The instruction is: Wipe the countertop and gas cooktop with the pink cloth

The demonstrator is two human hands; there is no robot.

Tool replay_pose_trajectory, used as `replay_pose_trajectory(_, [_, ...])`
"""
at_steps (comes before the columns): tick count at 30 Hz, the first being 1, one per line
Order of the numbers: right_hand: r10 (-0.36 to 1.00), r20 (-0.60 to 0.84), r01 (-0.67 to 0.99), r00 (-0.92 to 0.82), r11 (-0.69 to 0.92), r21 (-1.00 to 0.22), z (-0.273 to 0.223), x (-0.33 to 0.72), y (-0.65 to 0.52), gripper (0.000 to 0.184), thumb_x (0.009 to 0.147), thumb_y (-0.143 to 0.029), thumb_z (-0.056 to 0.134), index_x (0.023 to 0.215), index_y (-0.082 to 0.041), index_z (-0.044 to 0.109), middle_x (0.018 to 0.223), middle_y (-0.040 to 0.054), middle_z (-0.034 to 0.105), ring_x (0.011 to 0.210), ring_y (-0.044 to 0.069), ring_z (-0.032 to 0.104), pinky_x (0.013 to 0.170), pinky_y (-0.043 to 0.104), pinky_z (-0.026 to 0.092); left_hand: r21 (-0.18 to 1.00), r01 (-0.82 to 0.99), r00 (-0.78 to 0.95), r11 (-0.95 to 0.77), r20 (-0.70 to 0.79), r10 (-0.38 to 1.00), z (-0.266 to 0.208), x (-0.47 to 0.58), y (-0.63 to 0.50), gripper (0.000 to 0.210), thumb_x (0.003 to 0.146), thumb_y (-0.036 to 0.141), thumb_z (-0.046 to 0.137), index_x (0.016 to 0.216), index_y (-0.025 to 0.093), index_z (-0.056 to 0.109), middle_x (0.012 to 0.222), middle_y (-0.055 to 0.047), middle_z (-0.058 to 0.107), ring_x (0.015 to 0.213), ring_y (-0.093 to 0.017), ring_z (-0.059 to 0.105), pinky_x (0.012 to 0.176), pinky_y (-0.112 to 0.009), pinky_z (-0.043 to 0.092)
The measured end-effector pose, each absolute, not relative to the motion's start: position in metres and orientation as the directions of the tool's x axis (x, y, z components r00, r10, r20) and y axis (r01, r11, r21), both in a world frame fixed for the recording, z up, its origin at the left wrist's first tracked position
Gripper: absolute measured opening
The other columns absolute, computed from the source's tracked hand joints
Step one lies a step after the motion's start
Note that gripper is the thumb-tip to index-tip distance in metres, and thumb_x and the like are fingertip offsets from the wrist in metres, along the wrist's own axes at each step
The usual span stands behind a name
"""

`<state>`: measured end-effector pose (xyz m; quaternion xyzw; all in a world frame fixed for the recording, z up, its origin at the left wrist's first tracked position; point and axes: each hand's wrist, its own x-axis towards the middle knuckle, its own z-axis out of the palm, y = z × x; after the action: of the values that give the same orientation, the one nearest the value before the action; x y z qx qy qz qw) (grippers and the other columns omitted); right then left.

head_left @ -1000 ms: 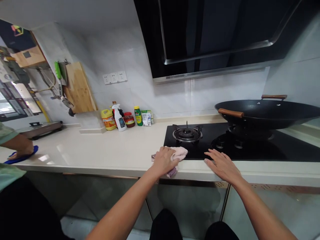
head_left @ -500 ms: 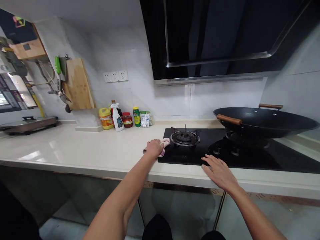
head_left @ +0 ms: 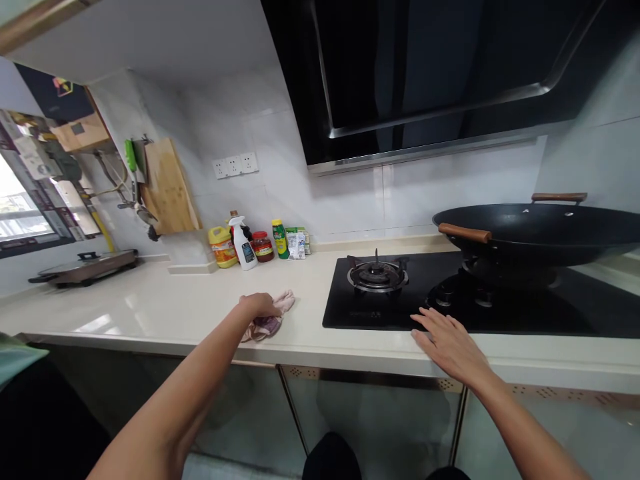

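My left hand (head_left: pixel 260 305) is closed on a pinkish cloth (head_left: pixel 269 325), pressing it against the white countertop (head_left: pixel 200 310) left of the stove. Parts of the cloth stick out to the right of the fingers and below them. My right hand (head_left: pixel 449 339) holds nothing; its fingers are spread and rest at the front edge of the black gas stove (head_left: pixel 345 303). The left burner (head_left: pixel 377 275) lies bare between the two hands, farther back.
A big black wok (head_left: pixel 540 233) with wooden handles sits on the right burner. Along the wall stand a yellow jug (head_left: pixel 223 248), a white spray bottle (head_left: pixel 244 248), a red-lidded jar (head_left: pixel 263 247) and a green bottle (head_left: pixel 281 240). A lidded electric pan (head_left: pixel 87 267) is at far left.
My left hand has slid the cloth leftward, from the stove's left edge onto the open countertop. My right hand has stayed at the stove's front edge. The view has tilted slightly.
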<state>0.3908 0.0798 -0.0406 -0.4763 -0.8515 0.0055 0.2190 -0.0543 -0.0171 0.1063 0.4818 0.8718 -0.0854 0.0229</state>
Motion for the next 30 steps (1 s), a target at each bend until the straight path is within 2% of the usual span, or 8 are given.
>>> replay_pose_trajectory(5, [0.805,0.393,0.812,-0.444,0.547,-0.203,-0.043,0.39,0.079,0.059,0.098,-0.052,0.03,0.145,-0.025,0.056,0.16,0.0037,0.044,0.152,0.023,0.033,0.126,0.049,0.023,-0.169,0.862,-0.483,0.478,0.014,0.875,0.086,-0.059,-0.023,0.042,0.08,0.05,0.063,0.104,0.018,0.076,0.124,-0.019,0.073,0.12,-0.037,0.064,0.107,-0.051,0.04])
replay_pose_trajectory(8, [0.806,0.394,0.813,-0.442,0.545,-0.204,-0.042,0.39,0.079,0.058,0.099,-0.052,0.031,0.144,-0.026,0.057,0.16,0.0035,0.046,0.152,0.024,0.034,0.125,0.05,0.024,-0.145,0.882,-0.432,0.448,0.126,0.893,0.074,-0.06,-0.024,0.043,0.088,0.044,0.053,0.116,0.019,0.074,0.15,-0.016,0.056,0.14,-0.034,0.049,0.117,-0.046,0.03])
replay_pose_trajectory(10, [0.813,0.386,0.818,-0.437,0.537,-0.206,-0.039,0.39,0.078,0.058,0.099,-0.052,0.031,0.143,-0.026,0.058,0.159,0.0032,0.047,0.151,0.024,0.035,0.125,0.05,0.025,-0.1,0.887,-0.43,0.451,0.176,0.885,0.068,-0.061,-0.022,0.048,0.093,0.042,0.047,0.127,0.018,0.069,0.158,-0.016,0.048,0.142,-0.032,0.046,0.116,-0.043,0.032])
replay_pose_trajectory(13, [0.825,0.365,0.83,-0.431,0.521,-0.199,-0.034,0.388,0.076,0.057,0.098,-0.051,0.031,0.141,-0.026,0.059,0.157,0.0033,0.049,0.15,0.024,0.036,0.124,0.051,0.026,-0.01,0.878,-0.47,0.479,0.18,0.864,0.064,-0.06,-0.016,0.057,0.096,0.047,0.041,0.135,0.013,0.064,0.145,-0.022,0.06,0.127,-0.035,0.06,0.103,-0.043,0.046])
replay_pose_trajectory(16, [0.828,0.366,0.836,-0.424,0.513,-0.193,-0.032,0.387,0.076,0.056,0.097,-0.05,0.031,0.14,-0.027,0.059,0.156,0.0036,0.05,0.15,0.025,0.037,0.122,0.051,0.028,0.068,0.899,-0.439,0.433,0.163,0.884,0.061,-0.042,-0.011,0.061,0.096,0.056,0.043,0.134,0.013,0.066,0.132,-0.02,0.069,0.116,-0.035,0.068,0.095,-0.041,0.051])
replay_pose_trajectory(21, [0.808,0.413,0.825,-0.419,0.529,-0.197,-0.041,0.389,0.08,0.056,0.097,-0.052,0.032,0.139,-0.027,0.059,0.156,0.0041,0.05,0.148,0.025,0.039,0.122,0.05,0.029,0.154,0.961,-0.256,0.228,0.201,0.946,0.047,0.018,-0.02,0.055,0.094,0.058,0.05,0.13,0.02,0.069,0.134,-0.01,0.071,0.121,-0.027,0.066,0.1,-0.032,0.049])
replay_pose_trajectory(27, [0.802,0.407,0.821,-0.437,0.541,-0.183,-0.044,0.391,0.083,0.056,0.098,-0.051,0.031,0.141,-0.027,0.059,0.157,0.004,0.05,0.149,0.025,0.039,0.122,0.051,0.029,0.193,0.976,-0.152,0.097,0.293,0.944,0.032,0.044,-0.059,0.047,0.093,0.048,0.058,0.128,0.02,0.07,0.132,-0.01,0.071,0.123,-0.028,0.064,0.107,-0.039,0.047])
replay_pose_trajectory(30, [0.798,0.403,0.82,-0.448,0.546,-0.172,-0.044,0.393,0.084,0.056,0.098,-0.05,0.031,0.142,-0.027,0.058,0.157,0.004,0.049,0.149,0.025,0.039,0.123,0.051,0.029,0.178,0.983,-0.018,-0.048,0.352,0.936,0.028,0.033,-0.078,0.043,0.09,0.046,0.062,0.123,0.02,0.073,0.127,-0.01,0.073,0.12,-0.028,0.065,0.109,-0.041,0.046])
